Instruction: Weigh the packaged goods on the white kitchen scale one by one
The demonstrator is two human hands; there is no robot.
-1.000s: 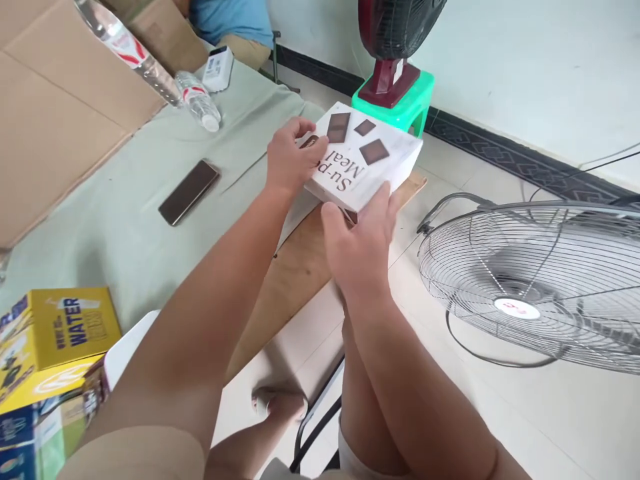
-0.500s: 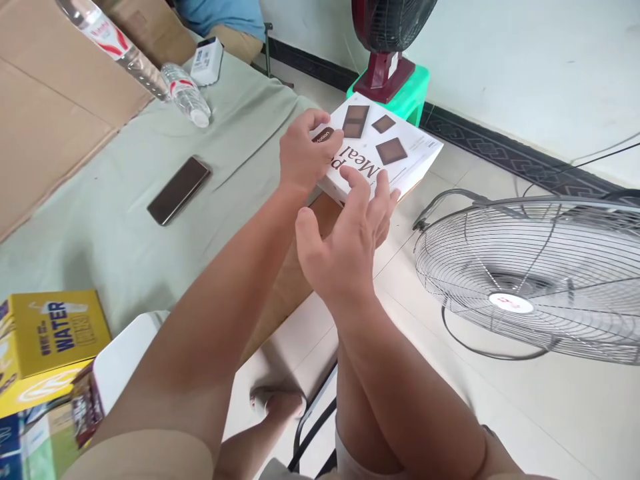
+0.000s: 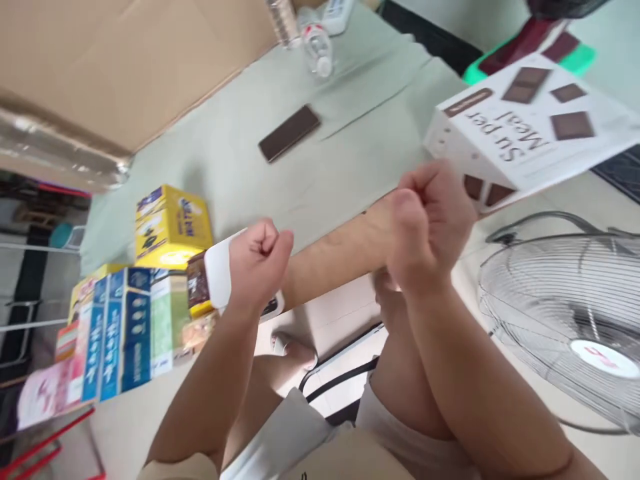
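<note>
- White cardboard box printed with brown squares (image 3: 530,133): at the far right, beyond and to the right of the right hand (image 3: 435,233), which is the nearer hand; the left hand (image 3: 260,267) is well apart, to the left; the long axis is hard to tell
- Right fingers curled into a fist; whether they touch the box, I cannot tell
- Left fingers folded tight, beside a flat white round-cornered object (image 3: 219,270); nothing shows in either fist
- Counts: one white box; one dark flat rectangular phone (image 3: 290,133); one yellow cardboard box with blue lettering (image 3: 187,227); two transparent plastic bottles (image 3: 317,47), far; one grey wire-caged fan (image 3: 605,358), right
</note>
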